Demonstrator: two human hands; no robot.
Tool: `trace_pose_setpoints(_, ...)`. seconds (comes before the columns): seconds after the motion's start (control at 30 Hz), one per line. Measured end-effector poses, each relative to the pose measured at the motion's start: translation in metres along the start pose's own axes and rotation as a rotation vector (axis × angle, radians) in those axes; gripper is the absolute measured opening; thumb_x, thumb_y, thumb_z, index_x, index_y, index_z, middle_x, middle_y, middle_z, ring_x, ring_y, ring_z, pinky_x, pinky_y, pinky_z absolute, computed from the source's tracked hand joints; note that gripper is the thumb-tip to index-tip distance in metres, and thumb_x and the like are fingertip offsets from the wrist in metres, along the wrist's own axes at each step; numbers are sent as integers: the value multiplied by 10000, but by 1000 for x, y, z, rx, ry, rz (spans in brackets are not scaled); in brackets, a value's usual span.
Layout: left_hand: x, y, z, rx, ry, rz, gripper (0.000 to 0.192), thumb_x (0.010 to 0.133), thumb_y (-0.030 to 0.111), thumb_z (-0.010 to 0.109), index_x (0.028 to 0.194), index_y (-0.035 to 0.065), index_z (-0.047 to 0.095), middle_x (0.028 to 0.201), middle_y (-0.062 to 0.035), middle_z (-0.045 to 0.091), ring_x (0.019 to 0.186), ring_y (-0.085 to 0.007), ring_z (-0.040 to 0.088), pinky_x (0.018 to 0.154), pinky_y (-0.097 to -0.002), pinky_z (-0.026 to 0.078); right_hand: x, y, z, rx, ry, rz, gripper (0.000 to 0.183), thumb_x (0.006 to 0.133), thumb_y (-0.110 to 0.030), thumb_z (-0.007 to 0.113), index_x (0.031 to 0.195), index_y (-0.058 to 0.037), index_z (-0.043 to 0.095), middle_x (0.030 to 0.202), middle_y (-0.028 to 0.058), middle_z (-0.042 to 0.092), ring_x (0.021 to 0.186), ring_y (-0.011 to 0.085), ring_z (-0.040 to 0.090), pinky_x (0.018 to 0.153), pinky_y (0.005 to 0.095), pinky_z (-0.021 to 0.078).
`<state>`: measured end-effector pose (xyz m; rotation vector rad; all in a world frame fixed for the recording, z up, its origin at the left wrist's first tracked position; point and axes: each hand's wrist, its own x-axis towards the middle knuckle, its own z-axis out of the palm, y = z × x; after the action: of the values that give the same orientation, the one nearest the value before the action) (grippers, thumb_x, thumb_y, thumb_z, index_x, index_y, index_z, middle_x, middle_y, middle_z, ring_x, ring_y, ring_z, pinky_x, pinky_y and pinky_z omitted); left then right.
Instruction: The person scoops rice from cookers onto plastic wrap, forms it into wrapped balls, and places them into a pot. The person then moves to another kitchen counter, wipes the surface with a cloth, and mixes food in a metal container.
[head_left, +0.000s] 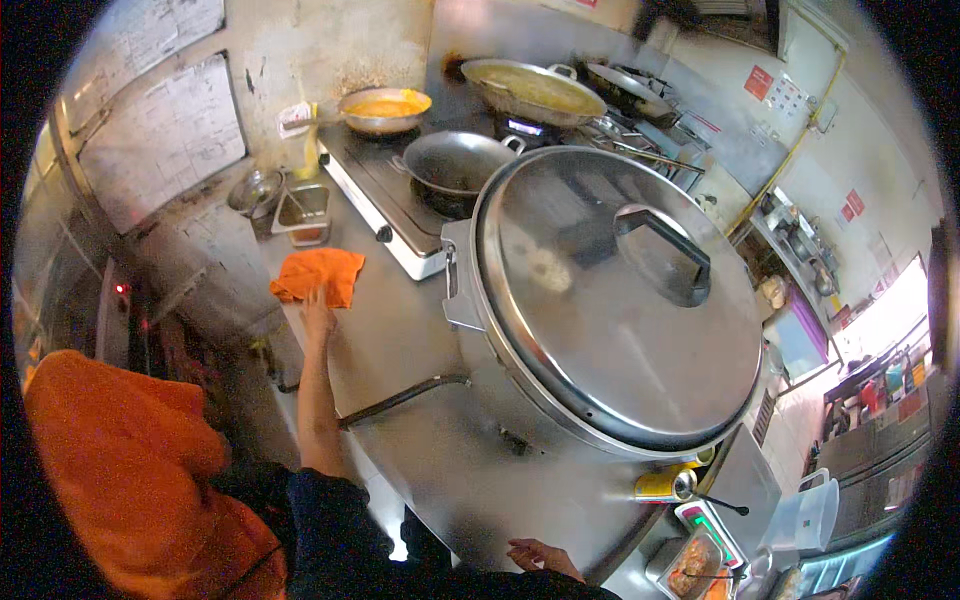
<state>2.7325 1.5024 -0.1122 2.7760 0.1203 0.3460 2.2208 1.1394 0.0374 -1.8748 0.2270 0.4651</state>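
Note:
My left hand (320, 313) reaches forward to the near edge of an orange cloth (326, 271). Its fingers overlap the cloth, but blur hides whether they grip it. The cloth lies spread and creased on a stainless steel counter (397, 337), close to its left edge. Low in the view, my right hand (541, 556) is over the counter's near side with loosely bent fingers and nothing visible in it. A large round steel cooker with a shiny lid (600, 352) and black handle stands between the hands and the right side.
Behind the cloth are a steel container (302, 214) and a gas stove (375, 187). The stove bears an empty wok (457, 161) and a pan of orange food (385, 109). At lower right are a yellow can (660, 486) and a food tray (686, 562). Orange fabric (127, 465) fills the lower left.

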Motion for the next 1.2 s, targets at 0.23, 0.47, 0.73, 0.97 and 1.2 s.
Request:
trace_pose_setpoints(0.23,16,-22,8,209,100,41,447,765,161,563,1189,81,445,1118,-184,511,998,-353,504,827,-433,424,23,47,32,448,-101,176,359,837,-215,577,1152,-54,515,961,44,606,891,119,554,816,269,418)
trace_pose_setpoints(0.47,-3,-15,-110,-617,121,-84,285,884,223,446,917,-33,566,813,-145,601,723,-166,554,638,-323,456,17,-54,13,-178,-83,78,345,837,-192,562,1151,-58,515,945,34,609,877,121,555,799,264,437)
trace_pose_setpoints(0.73,-260,177,-284,-1221,-479,-171,427,871,336,464,1157,20,498,1049,-60,562,919,-177,543,800,-322,441,-73,-51,-25,32,130,146,336,876,-215,512,1165,-44,495,1009,114,611,926,230,592,806,345,469)
trace_pose_setpoints(0.97,-506,274,-50,-67,-511,1044,524,896,357,366,1341,89,294,1403,-142,236,1279,-312,239,1049,-496,108,-186,-7,-28,137,453,192,305,854,-146,549,1137,-35,522,984,109,623,871,196,603,775,311,479)
trace_pose_setpoints(1.2,-477,387,10,-102,-281,948,526,876,389,396,1311,96,353,1328,-127,365,1235,-306,314,1040,-499,122,-244,58,-25,439,797,242,246,874,-130,525,1089,-13,545,874,79,630,768,128,587,690,249,469)
